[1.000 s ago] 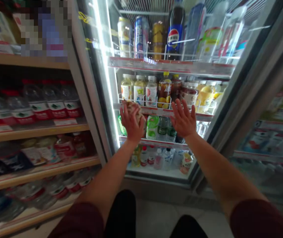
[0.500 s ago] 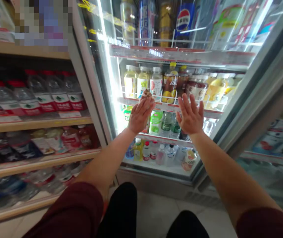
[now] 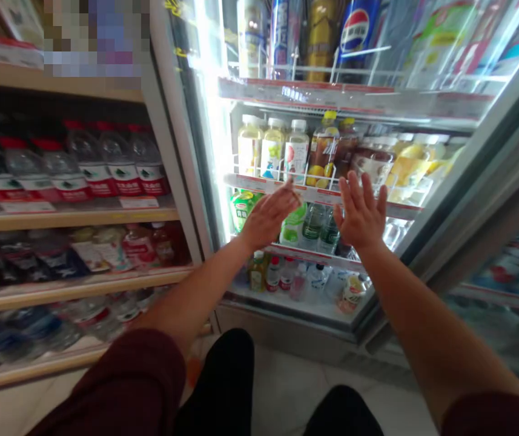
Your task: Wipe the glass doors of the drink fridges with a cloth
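Both arms reach forward to a lit drinks fridge [image 3: 286, 315], whose front shows glare and reflections like glass. My right hand [image 3: 361, 209] is open, palm forward and fingers spread, in front of the middle shelf edge; it seems to lie flat on the glass. My left hand [image 3: 272, 216] has its fingers stretched out and slightly blurred, with what looks like their reflection at the tips. I cannot tell whether it touches the glass. Neither hand holds anything. Behind them stand a white-capped bottle [image 3: 296, 148], a yellow-capped bottle [image 3: 324, 145] and a green-labelled bottle [image 3: 292, 227].
Wooden shelves [image 3: 72, 220] on the left carry several red-capped bottles [image 3: 97, 163]. A large blue bottle [image 3: 358, 33] stands on the fridge's top shelf. The metal door frame [image 3: 445, 224] slants up at the right, beside another glass front. Below are my knees and the tiled floor [image 3: 277, 387].
My left hand has moved a little right and turned, its fingers now pointing more to the right. The view has shifted slightly; my right hand keeps its spread pose.
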Demonstrator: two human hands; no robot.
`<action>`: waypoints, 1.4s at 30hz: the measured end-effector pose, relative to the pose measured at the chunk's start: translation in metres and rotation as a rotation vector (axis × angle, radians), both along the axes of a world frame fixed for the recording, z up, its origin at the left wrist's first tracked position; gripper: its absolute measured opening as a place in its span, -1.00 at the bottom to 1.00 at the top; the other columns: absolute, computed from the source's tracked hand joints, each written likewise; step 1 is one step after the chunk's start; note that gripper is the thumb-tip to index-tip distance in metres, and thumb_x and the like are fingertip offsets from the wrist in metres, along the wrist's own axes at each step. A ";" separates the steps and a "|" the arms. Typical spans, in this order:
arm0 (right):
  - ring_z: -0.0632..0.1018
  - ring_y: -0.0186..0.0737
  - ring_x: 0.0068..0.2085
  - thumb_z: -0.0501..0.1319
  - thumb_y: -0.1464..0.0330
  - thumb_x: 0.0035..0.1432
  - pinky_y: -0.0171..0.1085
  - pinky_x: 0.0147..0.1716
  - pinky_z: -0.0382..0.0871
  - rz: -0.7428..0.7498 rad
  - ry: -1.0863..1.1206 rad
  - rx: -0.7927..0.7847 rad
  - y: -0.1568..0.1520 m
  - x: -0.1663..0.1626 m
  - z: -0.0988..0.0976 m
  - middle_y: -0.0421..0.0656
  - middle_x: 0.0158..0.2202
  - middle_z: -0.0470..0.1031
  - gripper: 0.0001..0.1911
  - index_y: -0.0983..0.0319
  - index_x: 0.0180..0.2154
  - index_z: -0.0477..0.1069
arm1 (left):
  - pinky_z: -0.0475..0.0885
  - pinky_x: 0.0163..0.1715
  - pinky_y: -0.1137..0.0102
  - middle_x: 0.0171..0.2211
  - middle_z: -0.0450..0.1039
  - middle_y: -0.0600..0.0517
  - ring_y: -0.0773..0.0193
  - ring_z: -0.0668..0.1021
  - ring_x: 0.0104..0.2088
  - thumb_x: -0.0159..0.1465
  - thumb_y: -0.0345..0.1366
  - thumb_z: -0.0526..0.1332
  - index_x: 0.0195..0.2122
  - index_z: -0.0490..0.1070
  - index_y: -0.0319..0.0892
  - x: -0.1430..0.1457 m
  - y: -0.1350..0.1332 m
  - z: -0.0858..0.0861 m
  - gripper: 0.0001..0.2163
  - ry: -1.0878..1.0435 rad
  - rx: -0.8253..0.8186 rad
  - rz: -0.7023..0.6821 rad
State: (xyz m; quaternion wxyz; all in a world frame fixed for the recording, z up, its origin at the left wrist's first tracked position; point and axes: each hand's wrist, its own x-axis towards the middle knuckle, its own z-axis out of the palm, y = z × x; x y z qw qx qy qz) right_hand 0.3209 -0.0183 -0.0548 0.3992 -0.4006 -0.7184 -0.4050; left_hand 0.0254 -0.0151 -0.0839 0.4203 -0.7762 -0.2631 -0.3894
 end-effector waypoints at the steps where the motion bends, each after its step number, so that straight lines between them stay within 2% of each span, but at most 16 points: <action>1: 0.14 0.11 0.48 0.00 0.20 0.44 0.29 0.43 -0.11 -0.008 0.000 0.006 0.000 0.000 0.000 -0.06 0.48 0.11 -0.31 0.09 0.49 -0.14 | -0.06 0.50 0.19 0.47 0.06 0.06 0.26 -0.01 0.50 0.38 -0.53 0.06 0.49 -0.04 0.02 0.000 -0.002 -0.004 -0.32 0.123 0.014 0.009; 4: 0.17 0.10 0.47 0.00 0.21 0.43 0.26 0.42 -0.07 -0.015 -0.003 0.029 0.000 0.001 -0.001 -0.05 0.47 0.15 -0.32 0.10 0.48 -0.10 | -0.20 0.52 0.13 0.46 0.09 0.10 0.27 0.06 0.48 0.37 -0.57 0.06 0.48 -0.04 0.11 -0.013 -0.002 0.009 -0.29 0.197 0.050 0.090; 8: 0.20 0.09 0.46 0.01 0.23 0.42 0.24 0.41 -0.03 -0.028 -0.005 0.062 0.001 0.002 -0.002 -0.04 0.44 0.21 -0.34 0.11 0.47 -0.04 | 0.00 0.47 -0.04 0.48 0.02 -0.05 0.09 -0.03 0.50 0.43 -0.53 -0.03 0.52 -0.17 0.00 -0.031 0.007 0.040 -0.33 -0.185 0.095 0.169; 11: 0.21 0.07 0.45 0.03 0.24 0.41 0.21 0.42 -0.02 -0.045 -0.020 0.091 0.002 0.002 -0.003 -0.03 0.43 0.23 -0.34 0.13 0.47 -0.01 | 0.20 0.41 0.07 0.50 -0.07 -0.12 0.11 -0.05 0.51 0.41 -0.53 -0.04 0.53 -0.30 -0.12 -0.026 0.003 0.027 -0.29 -0.158 0.058 0.092; 14: 0.23 0.07 0.45 0.04 0.24 0.41 0.19 0.42 0.00 -0.060 -0.030 0.120 0.002 0.002 -0.003 -0.03 0.42 0.24 -0.34 0.13 0.46 0.02 | 0.18 0.43 0.27 0.46 0.10 0.06 0.31 0.12 0.47 0.40 -0.55 0.00 0.51 -0.16 -0.01 -0.020 -0.007 0.005 -0.30 0.204 0.017 0.013; 16: 0.25 0.07 0.44 0.03 0.24 0.41 0.19 0.41 0.01 -0.059 -0.029 0.125 0.001 0.002 -0.003 -0.03 0.42 0.25 -0.35 0.14 0.46 0.03 | 0.10 0.46 0.30 0.42 0.20 0.16 0.38 0.19 0.44 0.39 -0.56 0.00 0.49 -0.05 0.07 -0.025 -0.008 0.010 -0.32 0.311 0.012 0.019; 18: 0.25 0.07 0.44 0.04 0.24 0.41 0.19 0.41 0.02 -0.056 -0.026 0.128 0.001 0.002 -0.003 -0.03 0.42 0.26 -0.35 0.14 0.46 0.04 | 0.01 0.49 0.22 0.43 0.18 0.11 0.34 0.16 0.45 0.39 -0.57 -0.03 0.49 -0.04 0.06 -0.036 -0.005 0.029 -0.32 0.160 0.020 0.087; 21: 0.24 0.08 0.44 0.04 0.23 0.41 0.21 0.41 0.01 -0.060 -0.016 0.114 0.001 0.002 -0.003 -0.03 0.42 0.25 -0.35 0.13 0.46 0.04 | -0.04 0.49 -0.01 0.48 0.03 -0.15 0.12 -0.03 0.51 0.42 -0.54 -0.06 0.52 -0.16 -0.14 -0.047 0.001 0.051 -0.35 -0.156 0.054 0.193; 23: 0.22 0.08 0.45 0.04 0.23 0.41 0.22 0.41 -0.01 -0.061 -0.008 0.093 0.002 0.002 -0.004 -0.04 0.43 0.24 -0.35 0.12 0.46 0.03 | 0.02 0.47 -0.04 0.50 -0.07 -0.20 0.06 -0.14 0.51 0.42 -0.51 -0.02 0.52 -0.16 -0.17 -0.045 -0.002 0.043 -0.35 -0.162 0.064 0.203; 26: 0.21 0.08 0.45 0.04 0.23 0.40 0.22 0.42 -0.02 -0.057 -0.012 0.081 0.002 0.003 -0.005 -0.04 0.43 0.23 -0.34 0.12 0.46 0.02 | 0.05 0.48 0.15 0.49 0.00 0.01 0.19 -0.07 0.51 0.41 -0.49 0.06 0.49 -0.04 0.01 -0.039 -0.011 0.008 -0.35 0.104 0.058 0.144; 28: 0.21 0.08 0.46 0.04 0.22 0.40 0.22 0.42 -0.03 -0.056 -0.013 0.079 0.003 0.003 -0.005 -0.03 0.43 0.23 -0.34 0.13 0.46 0.03 | -0.05 0.51 0.19 0.47 0.08 0.11 0.29 -0.02 0.50 0.40 -0.51 0.07 0.48 -0.01 0.06 -0.040 -0.014 -0.004 -0.34 0.253 0.050 0.131; 31: 0.20 0.09 0.46 0.04 0.23 0.40 0.22 0.42 -0.04 -0.054 -0.004 0.071 0.003 0.003 -0.004 -0.02 0.43 0.23 -0.35 0.13 0.45 0.06 | -0.15 0.52 0.11 0.48 0.04 0.05 0.26 -0.13 0.51 0.41 -0.53 0.02 0.50 -0.06 -0.05 -0.052 -0.007 0.015 -0.36 0.136 0.044 0.198; 35: 0.22 0.09 0.45 0.03 0.23 0.39 0.23 0.41 -0.01 -0.052 0.003 0.069 0.002 0.002 -0.003 -0.03 0.42 0.25 -0.36 0.13 0.44 0.09 | 0.07 0.47 0.00 0.50 -0.06 -0.14 0.07 -0.21 0.52 0.43 -0.55 -0.06 0.49 -0.05 -0.24 -0.059 0.003 0.046 -0.40 -0.113 0.048 0.213; 37: 0.21 0.08 0.45 0.04 0.24 0.39 0.24 0.41 -0.02 -0.042 0.004 0.062 0.002 0.002 -0.004 -0.03 0.43 0.24 -0.36 0.13 0.44 0.08 | 0.19 0.43 0.04 0.47 0.07 -0.08 0.08 -0.09 0.51 0.42 -0.57 -0.07 0.45 0.08 -0.18 -0.053 -0.004 0.038 -0.43 -0.002 0.025 0.148; 40: 0.20 0.07 0.46 0.04 0.24 0.39 0.23 0.42 -0.03 -0.031 0.007 0.071 0.001 0.002 -0.004 -0.03 0.43 0.23 -0.35 0.12 0.45 0.06 | 0.29 0.37 0.29 0.35 0.32 0.16 0.31 0.23 0.42 0.46 -0.50 0.00 0.33 0.28 0.07 -0.040 -0.024 0.017 -0.51 0.321 -0.002 -0.023; 42: 0.21 0.07 0.46 0.04 0.25 0.39 0.22 0.43 -0.04 -0.038 0.004 0.071 0.002 0.002 -0.004 -0.04 0.43 0.23 -0.34 0.12 0.45 0.05 | 0.34 0.31 0.40 0.33 0.35 0.19 0.39 0.36 0.34 0.47 -0.43 0.06 0.31 0.30 0.10 -0.035 -0.034 0.017 -0.56 0.383 -0.002 -0.079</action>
